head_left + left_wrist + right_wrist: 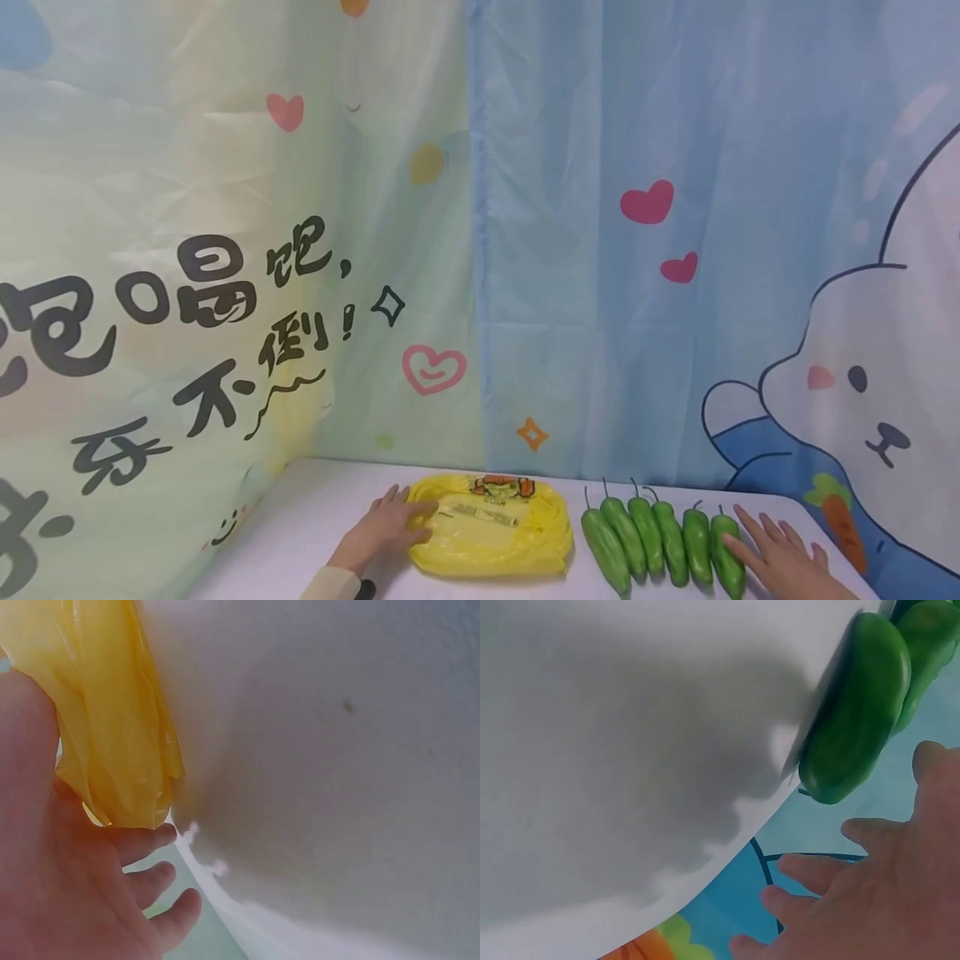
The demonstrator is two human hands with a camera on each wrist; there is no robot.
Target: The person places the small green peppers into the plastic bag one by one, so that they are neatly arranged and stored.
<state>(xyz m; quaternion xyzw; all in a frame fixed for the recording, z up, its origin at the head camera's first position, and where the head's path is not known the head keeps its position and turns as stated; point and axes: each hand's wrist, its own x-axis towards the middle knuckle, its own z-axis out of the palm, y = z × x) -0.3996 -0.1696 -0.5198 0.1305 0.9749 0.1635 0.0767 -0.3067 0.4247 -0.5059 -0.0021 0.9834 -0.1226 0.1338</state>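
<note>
A crumpled yellow plastic bag with a printed picture and label lies flat on the table. At its left edge is my left hand, fingers spread and touching the bag. The left wrist view shows the bag beside the thumb and palm of that hand, its fingers loosely extended. Several long green peppers stand in a row right of the bag, stems pointing away. My right hand is spread beside the rightmost pepper. From the right wrist, a gap shows between this hand and the nearest pepper.
The white table ends at a printed cloth backdrop behind it. Lettering covers the cloth on the left, and a cartoon bear on the right. The table's rounded right edge runs close to my right hand.
</note>
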